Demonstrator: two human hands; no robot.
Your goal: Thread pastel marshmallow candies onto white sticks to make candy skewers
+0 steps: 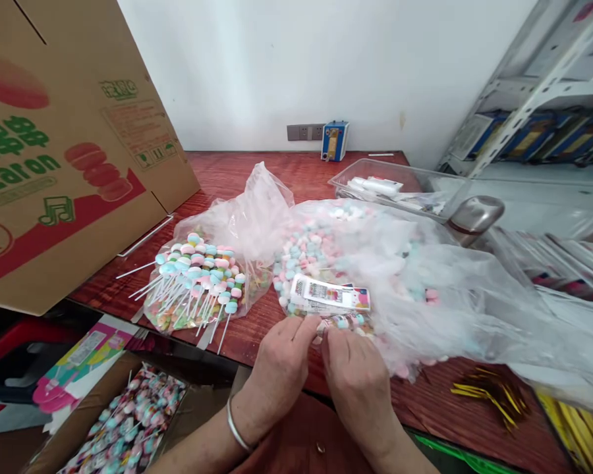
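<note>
My left hand (285, 355) and my right hand (353, 378) meet at the front edge of the table, thumbs and fingers pinched together. Between them they grip a marshmallow stick (343, 320) in clear wrapping, its candy end pointing right. The fingers hide most of its lower end. Just beyond lie printed wrapper sleeves (331, 294), on a large clear bag of pink, blue and white marshmallows (306, 247). To the left, a pile of unwrapped marshmallow sticks (197, 270) rests on another clear bag, white sticks facing me.
A big cardboard box (79, 131) stands at the left. Below the table edge, an open carton (79, 421) holds many wrapped marshmallow sticks. Gold twist ties (491, 395) lie at the right. Behind are a clear plastic tray (400, 170), a metal cup (476, 214) and a blue box (335, 141).
</note>
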